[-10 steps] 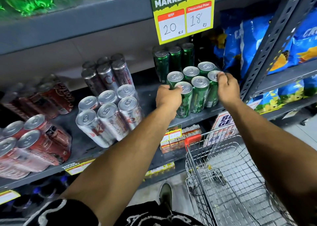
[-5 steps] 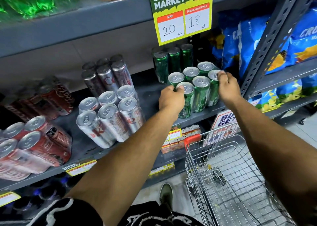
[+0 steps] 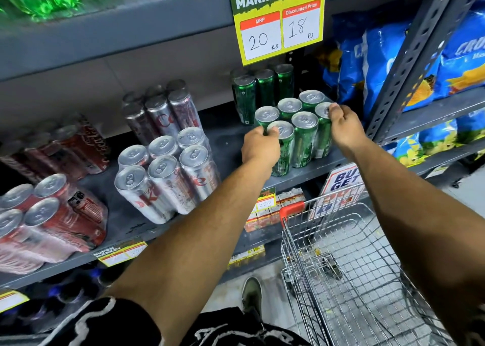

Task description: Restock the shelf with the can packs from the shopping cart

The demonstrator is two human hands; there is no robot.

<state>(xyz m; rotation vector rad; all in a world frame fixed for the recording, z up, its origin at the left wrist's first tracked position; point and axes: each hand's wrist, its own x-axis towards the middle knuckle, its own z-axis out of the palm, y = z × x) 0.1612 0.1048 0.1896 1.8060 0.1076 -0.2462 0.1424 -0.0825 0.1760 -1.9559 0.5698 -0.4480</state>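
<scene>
My left hand (image 3: 259, 149) grips the near left corner of the green pack (image 3: 296, 130), fingers curled over a can top. My right hand (image 3: 342, 126) pinches the pack's far right can. The pack stands upright on the shelf (image 3: 225, 141), near its front edge, beside the silver pack (image 3: 168, 172). The cart (image 3: 349, 261) sits below.

Green can pack (image 3: 296, 130), silver pack (image 3: 168, 172), red pack (image 3: 49, 219), grey shelf (image 3: 231, 141).

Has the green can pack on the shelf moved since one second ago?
No. The green can pack stands in the same spot, just in front of the rear green cans, with the left hand and right hand on it.
</scene>
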